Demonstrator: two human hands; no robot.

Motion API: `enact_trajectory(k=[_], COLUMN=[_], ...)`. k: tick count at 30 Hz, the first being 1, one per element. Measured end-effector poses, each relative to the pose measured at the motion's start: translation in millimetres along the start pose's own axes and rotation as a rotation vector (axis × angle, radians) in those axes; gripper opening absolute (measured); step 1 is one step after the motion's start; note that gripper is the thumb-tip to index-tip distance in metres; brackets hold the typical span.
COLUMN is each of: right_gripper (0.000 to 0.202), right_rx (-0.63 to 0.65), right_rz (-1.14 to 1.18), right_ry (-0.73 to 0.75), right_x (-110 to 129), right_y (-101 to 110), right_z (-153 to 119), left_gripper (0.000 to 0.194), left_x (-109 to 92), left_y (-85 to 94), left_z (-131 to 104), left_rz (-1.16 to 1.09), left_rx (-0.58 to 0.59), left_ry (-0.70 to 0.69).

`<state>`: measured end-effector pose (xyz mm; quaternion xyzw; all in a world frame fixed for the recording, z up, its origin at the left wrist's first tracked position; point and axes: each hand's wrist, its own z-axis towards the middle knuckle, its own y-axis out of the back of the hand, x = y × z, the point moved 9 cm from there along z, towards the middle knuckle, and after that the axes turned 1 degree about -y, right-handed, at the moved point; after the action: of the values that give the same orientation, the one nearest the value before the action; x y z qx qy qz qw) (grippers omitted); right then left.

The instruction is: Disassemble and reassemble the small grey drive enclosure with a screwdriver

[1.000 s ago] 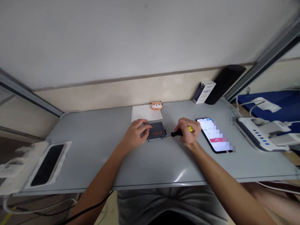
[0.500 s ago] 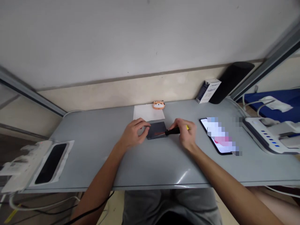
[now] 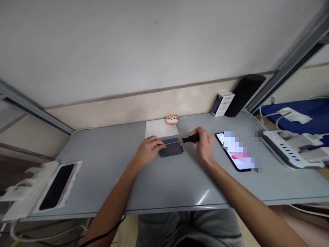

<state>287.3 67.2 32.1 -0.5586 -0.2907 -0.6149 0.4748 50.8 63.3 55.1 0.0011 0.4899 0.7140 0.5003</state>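
Note:
A screwdriver with a black handle and a thin metal shaft lies level above a flat dark grey box. My right hand is closed around its handle. My left hand pinches the far end of the shaft between thumb and fingers, over the box's left side. The dark grey box rests on the table, with reddish marks on top and a row of small slots along its near edge. A small dark piece juts from its right side.
Behind the box lie a white paper sheet and an orange animal-faced case. To the right are a lit phone, a small carton, a black cylinder and a power strip. A dark phone lies left.
The screwdriver has come away from the box's right edge and now spans above it. My left fingers have closed on its shaft. The camera view has shifted slightly.

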Motion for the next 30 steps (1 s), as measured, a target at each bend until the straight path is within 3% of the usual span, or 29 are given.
enact_trajectory(k=[2,5,9,13,17,20,25,30], right_gripper=[0.053,0.052,0.05,0.049,0.047,0.046,0.044,0.046], right_rx=[-0.035,-0.105,-0.149,-0.144,-0.144,-0.139,-0.166,-0.217], right_rz=[0.027,0.067,0.075,0.041,0.011,-0.011,-0.068,-0.123], right_ry=[-0.053,-0.145,-0.214,-0.196,-0.157,-0.134,-0.108,-0.027], right_x=[-5.2,-14.4,-23.9,-25.7,-20.8,-14.6,-7.3,-0.7], right_y=[2.7,6.8,9.7,13.7,18.9,19.6,22.1,29.3], right_z=[4.7,9.5,11.9,16.1,19.7,18.6,11.7,7.2], left_gripper=[0.026,0.016,0.009,0.007,0.016,0.027,0.037,0.043], left_x=[22.0,65.3,91.8,100.2,91.9,65.3,12.0,2.1], left_y=[6.6,17.5,16.1,7.3,15.1,17.5,-12.9,-25.3], left_z=[6.7,18.6,37.8,40.5,26.8,11.5,-12.4,-20.2], left_rz=[0.042,0.204,0.249,0.236,0.214,0.156,0.033,-0.014], left_rx=[0.0,0.003,0.021,0.102,0.139,0.144,0.28,0.393], left_ry=[0.112,0.388,0.458,0.457,0.45,0.383,0.314,0.317])
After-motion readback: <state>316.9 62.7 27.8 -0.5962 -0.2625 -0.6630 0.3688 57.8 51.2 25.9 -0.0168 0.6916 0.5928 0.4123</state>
